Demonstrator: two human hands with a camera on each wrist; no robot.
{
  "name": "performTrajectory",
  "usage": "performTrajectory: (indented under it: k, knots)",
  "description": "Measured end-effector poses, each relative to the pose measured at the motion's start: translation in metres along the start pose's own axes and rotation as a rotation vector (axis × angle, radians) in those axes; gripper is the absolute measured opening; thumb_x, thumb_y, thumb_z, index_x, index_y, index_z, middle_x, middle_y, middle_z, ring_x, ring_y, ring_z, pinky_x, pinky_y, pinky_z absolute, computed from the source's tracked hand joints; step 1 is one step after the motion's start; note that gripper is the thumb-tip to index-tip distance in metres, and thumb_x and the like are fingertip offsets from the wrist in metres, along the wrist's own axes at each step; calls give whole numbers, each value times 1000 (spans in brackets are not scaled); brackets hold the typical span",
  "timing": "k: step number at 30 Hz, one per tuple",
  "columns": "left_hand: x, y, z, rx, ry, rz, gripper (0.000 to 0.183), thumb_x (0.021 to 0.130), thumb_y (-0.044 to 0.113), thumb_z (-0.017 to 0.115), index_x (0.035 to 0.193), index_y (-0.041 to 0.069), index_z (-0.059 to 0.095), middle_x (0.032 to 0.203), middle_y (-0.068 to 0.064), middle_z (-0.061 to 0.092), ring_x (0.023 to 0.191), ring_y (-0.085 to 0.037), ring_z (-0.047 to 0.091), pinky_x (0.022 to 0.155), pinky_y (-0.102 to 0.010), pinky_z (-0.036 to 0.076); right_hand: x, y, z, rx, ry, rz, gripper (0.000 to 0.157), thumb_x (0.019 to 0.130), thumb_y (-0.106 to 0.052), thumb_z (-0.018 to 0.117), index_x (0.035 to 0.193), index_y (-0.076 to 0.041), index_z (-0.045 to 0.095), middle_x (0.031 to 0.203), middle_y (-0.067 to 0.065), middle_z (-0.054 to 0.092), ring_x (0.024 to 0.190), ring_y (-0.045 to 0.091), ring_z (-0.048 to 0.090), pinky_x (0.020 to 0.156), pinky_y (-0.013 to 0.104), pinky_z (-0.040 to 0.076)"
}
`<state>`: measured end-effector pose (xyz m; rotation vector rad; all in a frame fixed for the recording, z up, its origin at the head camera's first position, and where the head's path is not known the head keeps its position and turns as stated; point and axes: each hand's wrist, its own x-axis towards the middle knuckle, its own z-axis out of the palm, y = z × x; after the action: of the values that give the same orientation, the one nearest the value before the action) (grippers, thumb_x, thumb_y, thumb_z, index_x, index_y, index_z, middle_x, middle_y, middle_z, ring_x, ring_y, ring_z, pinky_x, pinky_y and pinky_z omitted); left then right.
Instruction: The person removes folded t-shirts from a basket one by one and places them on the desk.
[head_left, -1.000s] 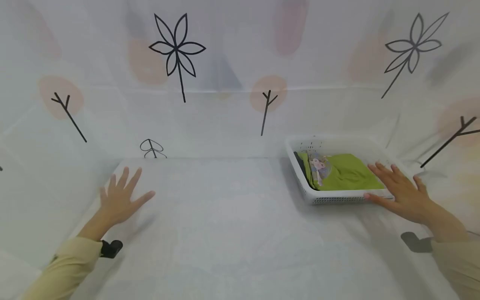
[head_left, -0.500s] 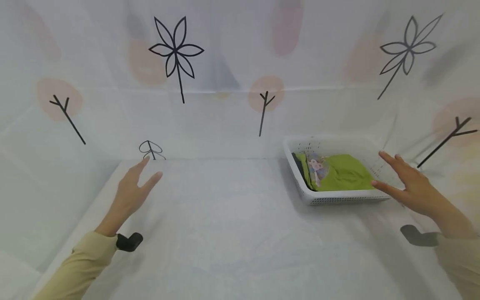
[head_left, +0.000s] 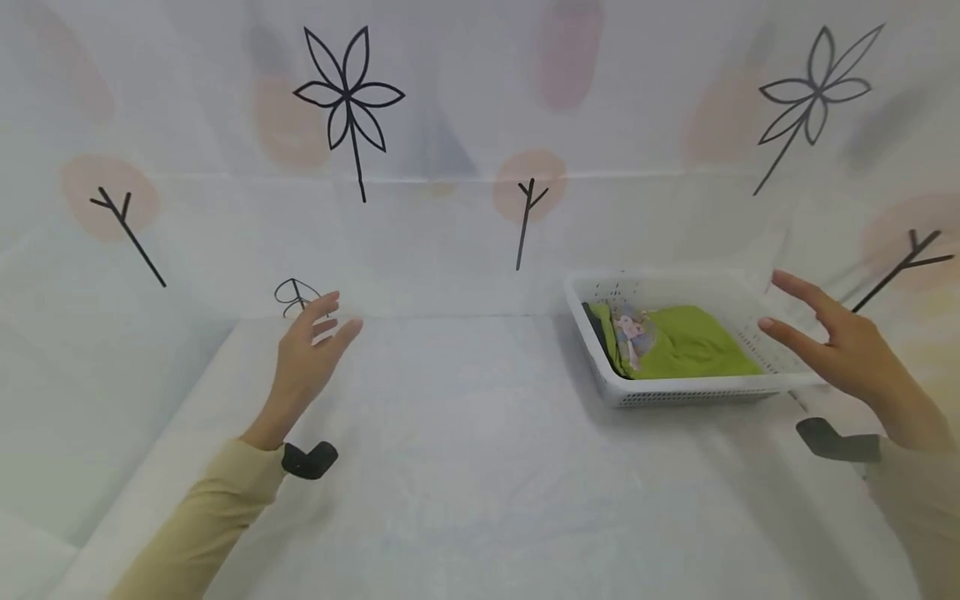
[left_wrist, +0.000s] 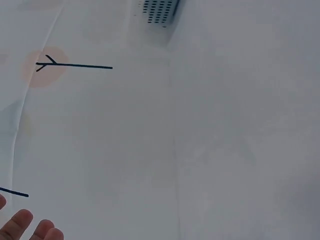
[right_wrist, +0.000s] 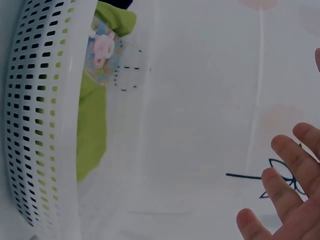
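Note:
In the head view, my left hand (head_left: 306, 354) is held over the left part of the white table, fingers and thumb apart and nothing between them. Some of its fingertips show at the lower left corner of the left wrist view. My right hand (head_left: 855, 350) is raised beside the right end of a white plastic basket (head_left: 697, 386), its fingers relaxed and holding nothing. Inside the basket lies a folded green garment (head_left: 697, 342) with a cartoon print (head_left: 633, 333) and a dark piece of cloth along its left side. The right wrist view shows the basket's perforated wall (right_wrist: 37, 100) close by.
The table (head_left: 450, 467) is covered in white. Behind it hangs a pale cloth (head_left: 442, 242) with drawn flowers, twigs and pastel blotches. Dark wrist devices (head_left: 309, 460) stick out from both sleeves.
My left hand has moved right and slightly up, turning from spread palm-down to side-on. My right hand has moved right, off the basket's front corner, and turned side-on. Basket and garment stay put.

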<state>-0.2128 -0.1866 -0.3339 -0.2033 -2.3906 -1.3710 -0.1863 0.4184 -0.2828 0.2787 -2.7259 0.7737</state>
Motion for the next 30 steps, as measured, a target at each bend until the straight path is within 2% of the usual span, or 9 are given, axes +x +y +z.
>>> performTrajectory:
  k: [3,6,8,10,14,17,21,25,30]
  knots:
    - [5,7,9,-52,17,2,62,94,39,63,146,11,42,140,-15,47,127,-35,46,101,-46,39,2,-3,-2,12,28,-7,67,98,-25,56,156,-25,22,157,-8,21,120,65,31,100,70,19]
    - [9,14,18,-102,22,-7,61,94,37,64,145,13,43,139,-12,48,126,-31,47,101,-44,41,4,-5,-3,19,51,-24,65,98,-24,56,156,-25,24,150,-23,22,131,54,28,114,40,18]
    - [11,20,23,-132,21,-20,61,93,38,64,145,14,43,139,-10,48,126,-29,47,100,-43,41,6,-6,-3,16,61,-29,65,99,-24,56,155,-26,24,151,-21,24,136,44,27,108,19,16]
    - [13,26,30,-168,20,-31,61,92,37,66,144,14,43,139,-9,48,125,-27,48,100,-42,41,8,-6,-3,13,76,-31,64,99,-24,57,155,-26,26,153,-12,29,140,28,26,97,6,16]
    - [17,37,44,-235,32,-24,60,91,33,68,143,14,45,137,-7,50,122,-24,50,98,-38,43,12,-5,-4,79,104,-19,61,98,-24,59,152,-29,33,145,-11,43,126,-6,37,87,1,26]
    - [20,45,56,-277,38,-9,59,91,30,69,141,13,45,135,-7,51,121,-25,52,96,-37,45,15,-4,-6,128,118,9,57,98,-25,59,150,-32,36,134,-20,48,108,-15,41,83,3,31]
    - [26,53,71,-326,41,10,57,90,28,70,140,12,47,133,-7,52,119,-25,53,95,-36,46,20,-3,-7,178,112,58,56,99,-28,56,150,-32,36,131,-21,49,107,-12,43,88,14,34]
    - [33,61,86,-367,44,22,56,89,28,71,138,12,48,132,-6,53,115,-23,55,93,-35,47,24,0,-6,272,101,56,54,99,-22,56,150,-27,38,125,-22,52,105,-9,47,83,13,37]
    - [39,71,106,-389,47,14,54,89,28,72,136,12,50,132,-6,52,114,-23,55,90,-35,48,31,8,-3,427,25,12,51,100,-7,52,148,-20,41,121,-20,55,107,-6,51,81,11,38]
